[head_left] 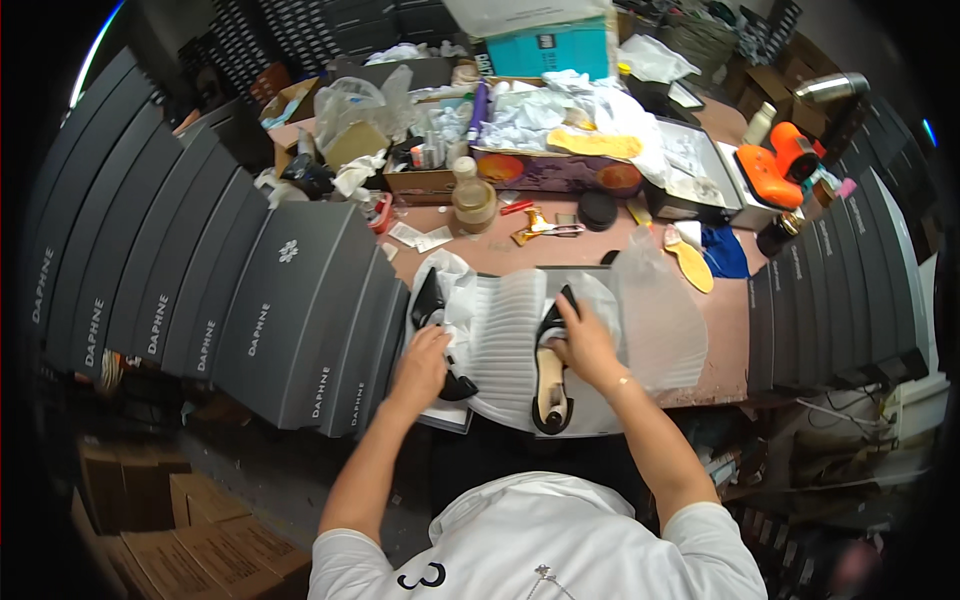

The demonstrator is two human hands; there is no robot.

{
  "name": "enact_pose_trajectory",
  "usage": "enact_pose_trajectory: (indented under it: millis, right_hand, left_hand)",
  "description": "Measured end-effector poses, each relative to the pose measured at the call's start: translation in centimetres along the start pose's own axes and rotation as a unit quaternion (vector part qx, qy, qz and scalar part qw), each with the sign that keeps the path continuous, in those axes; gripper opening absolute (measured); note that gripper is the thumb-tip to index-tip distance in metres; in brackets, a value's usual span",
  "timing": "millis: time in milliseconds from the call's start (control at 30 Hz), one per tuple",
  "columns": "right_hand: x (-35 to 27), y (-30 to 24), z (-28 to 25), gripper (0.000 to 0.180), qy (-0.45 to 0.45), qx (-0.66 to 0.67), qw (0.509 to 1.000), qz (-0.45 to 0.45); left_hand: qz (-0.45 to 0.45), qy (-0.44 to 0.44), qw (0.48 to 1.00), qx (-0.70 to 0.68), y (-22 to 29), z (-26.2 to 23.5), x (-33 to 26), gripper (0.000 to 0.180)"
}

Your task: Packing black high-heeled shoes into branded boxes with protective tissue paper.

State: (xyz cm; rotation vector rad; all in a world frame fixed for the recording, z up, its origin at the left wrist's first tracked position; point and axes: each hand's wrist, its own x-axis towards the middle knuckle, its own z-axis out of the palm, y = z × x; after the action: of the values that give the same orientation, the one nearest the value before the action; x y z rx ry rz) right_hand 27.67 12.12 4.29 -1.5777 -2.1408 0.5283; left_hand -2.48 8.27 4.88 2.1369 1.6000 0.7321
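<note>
Two black heeled shoes lie on white wrapping in front of me. My left hand (420, 362) grips the left shoe (427, 300) around its middle, covering part of it. With its toe away from me, the right shoe (551, 385) shows a beige insole. My right hand (588, 342) has its thumb and fingers closed on that shoe's front part. Between the two shoes spreads a ribbed white foam sheet (507, 345). Crumpled white tissue paper (457, 275) sits by the left shoe's toe. A grey shoebox, partly hidden, lies beneath the wrapping.
Dark grey shoeboxes (300, 310) stand in a row at left, more boxes (830, 290) at right. Beyond the shoes are a glue bottle (473, 203), a round black lid (597, 210), yellow insoles (690, 262) and a box of crumpled paper (540, 168). A translucent sheet (660, 320) lies right.
</note>
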Motion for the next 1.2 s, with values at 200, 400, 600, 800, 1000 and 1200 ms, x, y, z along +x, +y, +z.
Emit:
enact_pose_trajectory:
  millis: [200,400,600,800,1000,1200]
  right_hand:
    - [-3.1,1.6,-0.5,0.041,-0.008,-0.282,0.939,-0.200]
    - [-7.3,1.0,-2.2,0.013,-0.227,-0.128,0.955,-0.144]
    - [-7.9,-0.2,1.0,0.022,-0.156,-0.204,0.964,-0.066]
    - [-6.6,-1.5,-0.5,0.035,-0.164,-0.195,0.966,-0.039]
    - [-8.5,-0.3,0.1,0.038,-0.203,-0.243,0.946,-0.066]
    - [-1.4,-8.5,-9.8,0.034,-0.147,-0.338,0.923,-0.115]
  left_hand:
    - [0.100,-0.108,0.971,0.187,-5.6,1.3,-1.6,0.031]
    - [0.125,-0.080,0.975,0.167,-4.5,-0.6,-0.4,0.035]
    - [0.157,0.107,0.982,0.000,1.1,-5.7,1.0,0.041]
    - [0.072,0.084,0.958,-0.266,5.4,-8.6,1.4,0.023]
    - [-0.015,0.022,0.874,-0.485,5.5,-7.2,0.0,0.025]
    - [-0.051,-0.031,0.831,-0.553,4.3,-6.8,-0.9,0.026]
